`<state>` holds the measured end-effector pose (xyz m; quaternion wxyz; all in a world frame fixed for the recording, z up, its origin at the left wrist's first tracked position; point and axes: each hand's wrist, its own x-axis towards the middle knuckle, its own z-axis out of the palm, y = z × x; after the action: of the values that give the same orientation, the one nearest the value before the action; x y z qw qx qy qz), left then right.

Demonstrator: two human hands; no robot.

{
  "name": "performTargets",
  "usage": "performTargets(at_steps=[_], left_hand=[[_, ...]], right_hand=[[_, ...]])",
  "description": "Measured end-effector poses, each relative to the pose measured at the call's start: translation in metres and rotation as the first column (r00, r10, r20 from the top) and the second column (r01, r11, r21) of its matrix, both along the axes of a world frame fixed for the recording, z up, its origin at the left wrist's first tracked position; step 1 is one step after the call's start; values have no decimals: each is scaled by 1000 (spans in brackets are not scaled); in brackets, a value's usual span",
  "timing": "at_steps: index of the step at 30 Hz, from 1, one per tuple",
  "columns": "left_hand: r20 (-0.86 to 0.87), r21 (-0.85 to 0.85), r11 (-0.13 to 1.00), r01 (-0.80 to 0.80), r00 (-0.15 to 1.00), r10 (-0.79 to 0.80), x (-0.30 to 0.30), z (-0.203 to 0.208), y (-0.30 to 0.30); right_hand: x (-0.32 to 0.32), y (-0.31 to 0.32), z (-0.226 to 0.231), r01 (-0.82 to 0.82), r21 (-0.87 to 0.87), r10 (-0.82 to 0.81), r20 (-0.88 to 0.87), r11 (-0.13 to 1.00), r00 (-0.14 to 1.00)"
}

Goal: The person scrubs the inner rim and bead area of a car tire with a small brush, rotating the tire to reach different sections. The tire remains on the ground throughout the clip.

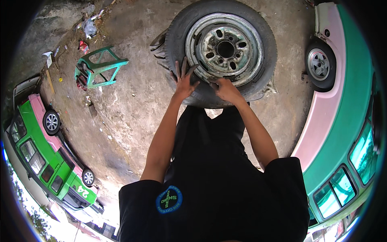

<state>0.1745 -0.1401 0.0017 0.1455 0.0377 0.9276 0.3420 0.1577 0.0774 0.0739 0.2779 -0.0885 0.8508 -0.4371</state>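
Note:
A black tyre (pixel 177 36) with a worn, grimy steel wheel rim (pixel 197 60) in it is in front of me. My left hand (pixel 185 82) rests on the near left part of the tyre, its blackened fingers spread toward the rim. Just right of it, my right hand (pixel 226 89) is at the near edge of the rim, where the tyre meets the metal. Its fingers are curled together, and whatever they may hold is hidden. Dark smudges cover the fingertips of both hands.
Crumpled grey cloth (pixel 158 46) pokes out beside the tyre. A green plastic stool (pixel 105 66) stands to the left, near litter (pixel 89 28) on the stained concrete floor. A green and pink van (pixel 44 155) is at far left; a teal and pink vehicle (pixel 342 92) flanks the right.

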Motion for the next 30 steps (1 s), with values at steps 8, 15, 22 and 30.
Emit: performTargets(at_steps=[8, 15, 22, 30], left_hand=[[74, -42, 999, -32, 997, 35, -3, 13, 6], [95, -21, 999, -26, 995, 28, -4, 13, 5], [95, -54, 998, -40, 994, 45, -3, 15, 7], [68, 8, 998, -56, 996, 55, -3, 14, 6]], right_hand=[[-34, -7, 29, -133, 114, 92, 303, 985, 948], [-32, -9, 14, 68, -5, -59, 433, 998, 899], [-24, 7, 10, 191, 45, -177, 625, 981, 761], [-11, -5, 17, 520, 146, -423, 776, 842, 467]])
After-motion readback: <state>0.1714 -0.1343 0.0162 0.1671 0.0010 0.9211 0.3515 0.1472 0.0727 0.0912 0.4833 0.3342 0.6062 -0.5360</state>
